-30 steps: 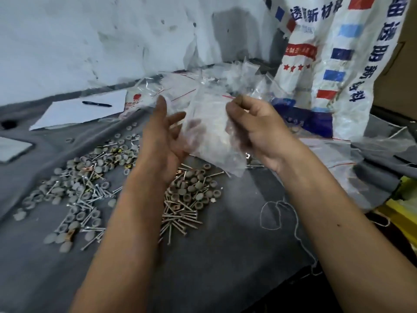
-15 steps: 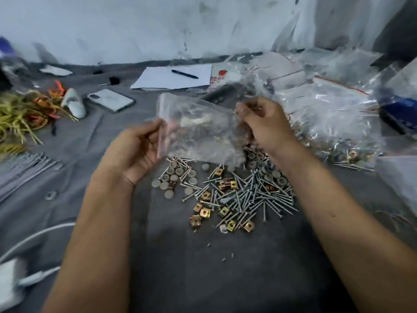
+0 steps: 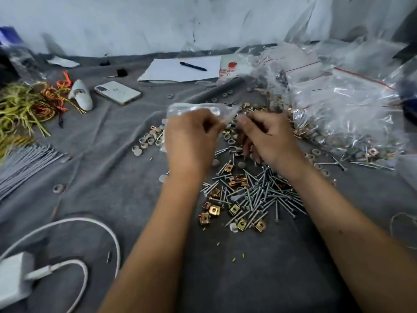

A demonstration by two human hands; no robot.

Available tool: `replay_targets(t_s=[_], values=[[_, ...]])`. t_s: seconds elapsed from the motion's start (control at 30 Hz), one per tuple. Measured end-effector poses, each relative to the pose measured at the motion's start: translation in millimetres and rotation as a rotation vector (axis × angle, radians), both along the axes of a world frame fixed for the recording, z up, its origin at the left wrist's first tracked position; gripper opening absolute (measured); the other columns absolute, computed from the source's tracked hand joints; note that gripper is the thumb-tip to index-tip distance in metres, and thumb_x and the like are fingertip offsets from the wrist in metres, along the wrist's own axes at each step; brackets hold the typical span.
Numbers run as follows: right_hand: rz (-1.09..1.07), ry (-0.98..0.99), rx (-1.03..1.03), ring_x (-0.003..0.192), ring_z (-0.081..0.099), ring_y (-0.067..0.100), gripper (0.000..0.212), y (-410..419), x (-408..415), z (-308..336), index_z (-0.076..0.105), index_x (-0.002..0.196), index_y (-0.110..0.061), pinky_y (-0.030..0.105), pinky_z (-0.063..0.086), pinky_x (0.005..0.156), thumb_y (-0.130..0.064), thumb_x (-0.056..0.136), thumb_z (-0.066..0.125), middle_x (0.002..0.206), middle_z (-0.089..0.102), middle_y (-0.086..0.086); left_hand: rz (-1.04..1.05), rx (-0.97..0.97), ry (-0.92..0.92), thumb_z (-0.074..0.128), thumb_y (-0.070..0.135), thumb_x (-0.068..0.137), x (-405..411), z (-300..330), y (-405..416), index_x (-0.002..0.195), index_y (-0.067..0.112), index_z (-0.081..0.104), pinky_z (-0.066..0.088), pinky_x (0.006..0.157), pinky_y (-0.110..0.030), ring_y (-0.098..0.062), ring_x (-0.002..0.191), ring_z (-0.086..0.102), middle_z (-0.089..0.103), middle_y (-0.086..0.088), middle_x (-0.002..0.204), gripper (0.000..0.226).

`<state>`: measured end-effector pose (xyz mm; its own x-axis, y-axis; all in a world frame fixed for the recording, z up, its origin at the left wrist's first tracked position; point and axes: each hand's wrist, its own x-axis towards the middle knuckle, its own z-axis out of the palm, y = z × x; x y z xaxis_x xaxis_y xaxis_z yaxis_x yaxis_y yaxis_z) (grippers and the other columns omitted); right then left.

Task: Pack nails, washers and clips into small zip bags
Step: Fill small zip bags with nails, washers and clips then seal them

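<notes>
Both grips pinch: left hand (image 3: pixel 191 141) clamps the limp, slippery zip bag (image 3: pixel 194 109) near its mouth; right hand (image 3: pixel 268 141) gathers nails (image 3: pixel 259 197).

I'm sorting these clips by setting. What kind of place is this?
Probably an informal packing bench for small hardware: loose nails, brass clips and washers are heaped on a grey cloth, beside a pile of clear zip bags.

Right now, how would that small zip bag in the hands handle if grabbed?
The zip bag looks like thin clear film, crumpled where the left hand grips it: probably floppy. Likely very light, seemingly empty. Glossy, so possibly slippery.
</notes>
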<state>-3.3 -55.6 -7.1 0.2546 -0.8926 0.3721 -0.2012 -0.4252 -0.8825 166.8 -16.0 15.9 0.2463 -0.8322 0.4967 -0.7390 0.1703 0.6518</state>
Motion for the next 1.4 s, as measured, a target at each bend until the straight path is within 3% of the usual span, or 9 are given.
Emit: replay_targets(t_s=[0.17,0.33,0.43,0.67,0.9,1.1,1.17,1.3,1.4], values=[[-0.110,0.049,0.069,0.038,0.059,0.015,0.032,-2,0,-2,0.070,0.077,-0.010,0.021,0.040,0.034,-0.034,0.099,0.067,0.054,0.066,0.005,-0.067,-0.093,-0.231,0.082,0.024,0.086,-18,-19,3,0.080,0.018,0.076,0.055,0.066,-0.040,-0.017,0.066,0.065,0.073,0.003,0.072,0.010],[-0.111,-0.125,0.237,0.054,0.060,0.018,0.020,-5,-5,2,0.074,0.083,-0.011,0.023,0.040,0.037,-0.018,0.099,0.066,0.078,0.071,0.018,-0.085,-0.109,-0.278,0.073,0.047,0.090,-26,-24,5,0.093,0.021,0.070,0.055,0.065,-0.039,-0.016,0.073,0.067,0.072,0.007,0.083,0.027],[-0.098,-0.135,0.299,0.052,0.057,0.016,0.020,-6,-9,4,0.076,0.081,-0.012,0.023,0.039,0.038,-0.016,0.098,0.067,0.067,0.066,0.014,-0.079,-0.116,-0.294,0.070,0.045,0.093,-29,-26,5,0.098,0.022,0.069,0.055,0.068,-0.040,-0.014,0.079,0.065,0.072,0.009,0.090,0.023],[-0.146,-0.057,0.273,0.039,0.051,0.005,0.025,-2,-5,3,0.073,0.073,-0.006,0.016,0.038,0.037,-0.023,0.091,0.077,0.052,0.063,0.000,-0.163,-0.093,-0.088,0.085,0.031,0.080,-36,-28,7,0.092,0.017,0.066,0.056,0.069,-0.038,-0.012,0.074,0.066,0.069,0.007,0.081,0.026],[-0.108,-0.027,0.233,0.039,0.050,0.010,0.033,-2,-7,2,0.065,0.069,-0.013,0.020,0.035,0.037,-0.034,0.093,0.074,0.048,0.056,-0.001,-0.187,0.038,0.163,0.074,0.011,0.077,-34,-29,2,0.082,0.016,0.067,0.058,0.062,-0.031,-0.006,0.065,0.068,0.070,0.007,0.071,0.010],[0.034,-0.046,0.222,0.050,0.058,0.014,0.012,-4,-8,1,0.066,0.087,-0.003,0.025,0.046,0.045,-0.007,0.088,0.078,0.067,0.067,0.006,-0.084,-0.045,0.098,0.076,0.015,0.084,-26,-30,-1,0.074,0.017,0.066,0.043,0.052,-0.017,-0.004,0.053,0.058,0.062,0.010,0.060,0.014],[-0.040,-0.025,0.169,0.052,0.061,0.014,0.016,-5,-11,2,0.065,0.085,-0.010,0.027,0.049,0.046,-0.003,0.084,0.080,0.070,0.070,0.004,-0.012,-0.081,0.124,0.079,0.014,0.085,-17,-28,-3,0.073,0.015,0.066,0.046,0.052,-0.020,-0.004,0.052,0.055,0.061,0.011,0.059,0.017],[-0.370,0.237,-0.100,0.061,0.059,0.010,0.015,-8,-17,3,0.065,0.082,-0.012,0.027,0.050,0.056,-0.005,0.076,0.077,0.073,0.067,-0.003,0.075,-0.180,0.114,0.077,0.008,0.080,-4,-20,-2,0.077,0.012,0.069,0.056,0.059,-0.032,-0.007,0.056,0.060,0.063,0.010,0.062,0.009],[-0.313,0.213,-0.123,0.068,0.064,0.011,0.023,-4,-13,3,0.063,0.089,-0.015,0.027,0.053,0.060,-0.017,0.081,0.084,0.078,0.066,-0.003,0.098,-0.255,0.032,0.074,0.004,0.083,-4,-14,1,0.081,0.007,0.069,0.057,0.063,-0.041,-0.018,0.062,0.064,0.067,0.000,0.069,0.006]])
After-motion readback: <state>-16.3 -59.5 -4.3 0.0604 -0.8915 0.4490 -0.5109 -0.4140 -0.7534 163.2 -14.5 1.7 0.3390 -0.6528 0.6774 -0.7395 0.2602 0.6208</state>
